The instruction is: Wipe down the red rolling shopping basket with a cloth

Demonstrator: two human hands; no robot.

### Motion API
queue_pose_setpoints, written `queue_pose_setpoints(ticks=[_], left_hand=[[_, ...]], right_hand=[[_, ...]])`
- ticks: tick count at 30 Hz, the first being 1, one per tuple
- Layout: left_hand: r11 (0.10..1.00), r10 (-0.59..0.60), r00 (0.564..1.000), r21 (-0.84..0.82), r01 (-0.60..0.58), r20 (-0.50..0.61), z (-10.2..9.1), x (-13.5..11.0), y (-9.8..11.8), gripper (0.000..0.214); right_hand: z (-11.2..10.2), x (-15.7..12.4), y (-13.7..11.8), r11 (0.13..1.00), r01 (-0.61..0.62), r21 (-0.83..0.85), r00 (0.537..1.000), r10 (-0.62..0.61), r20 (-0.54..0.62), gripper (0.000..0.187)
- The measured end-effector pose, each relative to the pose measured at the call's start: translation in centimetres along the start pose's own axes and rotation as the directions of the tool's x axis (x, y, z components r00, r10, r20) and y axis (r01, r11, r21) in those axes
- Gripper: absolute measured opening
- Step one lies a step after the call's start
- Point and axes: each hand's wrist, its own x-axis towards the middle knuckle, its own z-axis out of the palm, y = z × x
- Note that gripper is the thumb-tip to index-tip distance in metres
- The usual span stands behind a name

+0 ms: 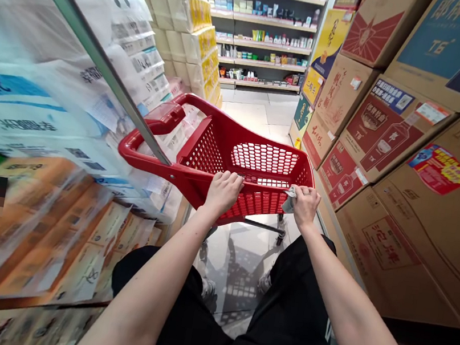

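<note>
A red plastic shopping cart [195,175] stands crosswise in front of my legs, its basket bare inside as far as I can see. My left hand [224,190] is closed over the near rim, left of the middle. Farther right on that rim, my right hand [306,206] is closed too, with a crumpled grey cloth [290,200] pinched between it and the cart. The cart's handle end points left, towards the stacked packs. Beneath the basket a caster wheel [280,236] shows on the floor.
Wrapped paper packs [133,37] are piled along the left. On the right rise stacked cardboard boxes [390,139]. A shelf unit [269,23] with small goods closes the far end. A grey metal pole [106,73] slants across the left. Pale floor tiles [260,113] run between.
</note>
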Motion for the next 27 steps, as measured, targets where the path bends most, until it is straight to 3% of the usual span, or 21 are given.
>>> queue_pose_setpoints(ticks=[4, 7, 11, 14, 17, 19, 23, 25, 27], left_hand=[[1.000, -0.012, 1.000, 0.004, 0.012, 0.005, 0.1, 0.1, -0.4, 0.029], [1.000, -0.009, 1.000, 0.020, 0.009, 0.006, 0.0, 0.1, -0.7, 0.029], [0.999, 0.013, 1.000, 0.039, -0.013, 0.006, -0.3, 0.0, -0.8, 0.029], [0.999, 0.030, 0.999, 0.029, -0.030, 0.010, -0.6, -0.3, -0.9, 0.029], [0.999, 0.043, 0.999, 0.011, -0.043, 0.008, -0.7, -0.6, -1.0, 0.028], [0.999, 0.046, 0.999, 0.009, -0.046, 0.005, -0.7, -0.8, -1.1, 0.028], [0.999, 0.035, 0.999, 0.023, -0.035, -0.003, -0.4, -0.8, -1.1, 0.028], [0.999, 0.033, 0.999, 0.019, -0.033, -0.010, -0.3, -0.8, -1.1, 0.028], [0.999, 0.033, 0.999, 0.016, -0.033, -0.016, -0.3, -0.8, -1.0, 0.028]], right_hand=[[0.5, 0.7, -2.2, 0.997, 0.049, 0.057, 0.998, -0.051, 0.038, 0.035], [0.8, 1.2, -5.9, 0.985, 0.144, 0.100, 0.985, -0.152, 0.078, 0.037], [0.7, 1.3, -9.8, 0.959, 0.239, 0.152, 0.968, -0.247, 0.036, 0.051], [0.4, 0.9, -8.4, 0.920, 0.341, 0.192, 0.936, -0.352, 0.026, 0.049], [0.1, 0.3, -3.8, 0.907, 0.355, 0.227, 0.929, -0.369, 0.019, 0.047], [0.0, -0.4, -0.7, 0.922, 0.296, 0.250, 0.952, -0.305, -0.006, 0.047], [0.5, -1.9, 2.7, 0.950, -0.002, 0.312, 0.995, 0.032, -0.094, 0.040], [1.2, -2.5, 2.9, 0.901, -0.170, 0.399, 0.960, 0.243, -0.139, 0.038], [2.1, -3.0, 2.4, 0.815, -0.310, 0.490, 0.886, 0.434, -0.161, 0.039]])
